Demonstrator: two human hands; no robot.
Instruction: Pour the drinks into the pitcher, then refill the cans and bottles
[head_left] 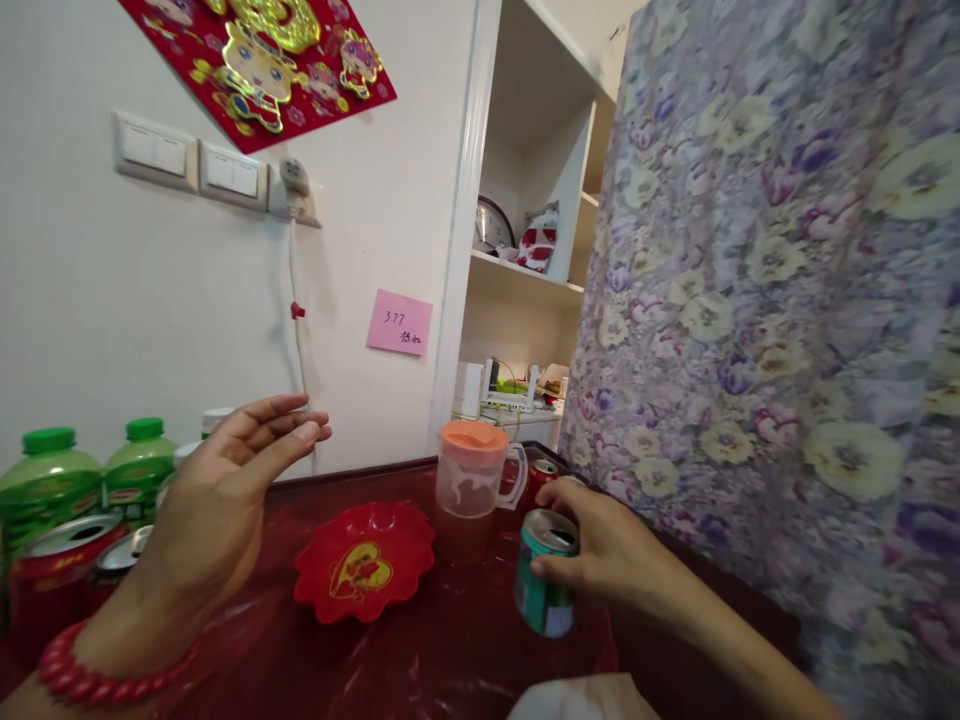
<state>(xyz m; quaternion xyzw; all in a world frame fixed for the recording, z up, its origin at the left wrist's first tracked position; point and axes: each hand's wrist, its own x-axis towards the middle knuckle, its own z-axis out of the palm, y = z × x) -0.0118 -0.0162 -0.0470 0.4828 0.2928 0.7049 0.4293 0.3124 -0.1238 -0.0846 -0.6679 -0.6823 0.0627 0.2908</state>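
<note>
Dark red table, floral curtain beside; right hand grasps teal can, left hand unclenched, fingers loosely extended

I log pale wall with switch plates, red-gold decoration hung above. White shelving beyond; round clock on shelf. I note floral curtain at right. Worktop dark red, glossy.

The right hand grips a teal can near an orange-lidded pitcher. The left hand, loosely extended, is near 2 green-capped bottles, left of a scalloped red plate. A pink note reads 377.
</note>
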